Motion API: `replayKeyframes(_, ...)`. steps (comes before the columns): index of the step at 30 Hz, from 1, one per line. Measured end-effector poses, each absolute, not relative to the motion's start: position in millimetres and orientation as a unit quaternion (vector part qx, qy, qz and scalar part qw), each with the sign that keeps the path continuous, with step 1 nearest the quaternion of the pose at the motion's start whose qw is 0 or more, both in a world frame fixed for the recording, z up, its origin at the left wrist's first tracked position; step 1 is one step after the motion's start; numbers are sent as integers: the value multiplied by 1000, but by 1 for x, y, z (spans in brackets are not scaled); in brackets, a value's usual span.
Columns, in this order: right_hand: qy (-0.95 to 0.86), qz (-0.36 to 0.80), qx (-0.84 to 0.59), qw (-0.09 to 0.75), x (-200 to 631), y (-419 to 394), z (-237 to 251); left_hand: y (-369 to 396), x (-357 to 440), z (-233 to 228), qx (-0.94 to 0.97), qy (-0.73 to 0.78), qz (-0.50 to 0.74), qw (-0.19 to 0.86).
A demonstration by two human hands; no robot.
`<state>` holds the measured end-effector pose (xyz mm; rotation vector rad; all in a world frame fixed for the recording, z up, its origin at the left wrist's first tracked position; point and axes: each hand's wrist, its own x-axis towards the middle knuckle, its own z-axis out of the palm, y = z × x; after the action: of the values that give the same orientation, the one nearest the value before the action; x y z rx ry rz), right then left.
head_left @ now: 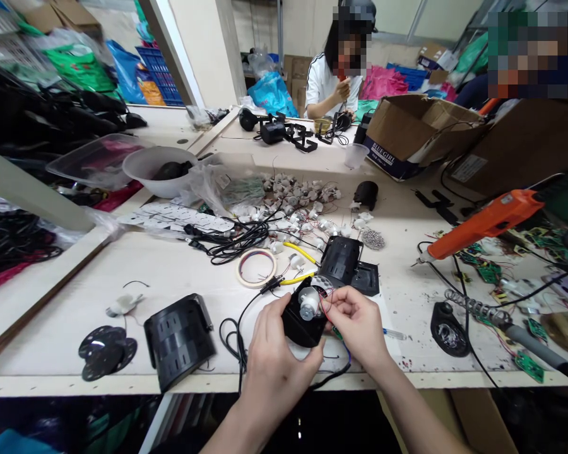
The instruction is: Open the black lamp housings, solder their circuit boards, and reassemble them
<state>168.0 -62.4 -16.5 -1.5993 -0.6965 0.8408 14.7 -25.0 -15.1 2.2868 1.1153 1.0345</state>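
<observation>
Near the table's front edge, my left hand (277,353) grips a black plastic housing (293,325) from its left and lower sides. A small white motor (308,302) with a round metal end sits on the housing, facing up. With its fingertips pinched, my right hand (360,321) holds thin red wires (325,309) beside the motor. A black cable (334,377) with coloured wire ends runs below this hand. Just behind my hands lie yellow-handled pliers (297,279), and another black housing (339,260) stands past them.
A roll of tape (255,268), coiled black cables (241,243) and several small motors (298,195) lie behind. A black slotted housing (180,340) is at left. On the right are an orange electric screwdriver (487,224), a soldering iron (539,350) and circuit boards (490,271). A co-worker (334,82) sits opposite.
</observation>
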Motion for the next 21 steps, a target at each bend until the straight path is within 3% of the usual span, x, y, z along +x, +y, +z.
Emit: replayKeyframes(21, -301, 395, -655, 570, 173, -58, -14, -22, 20, -13, 817, 400, 381, 167)
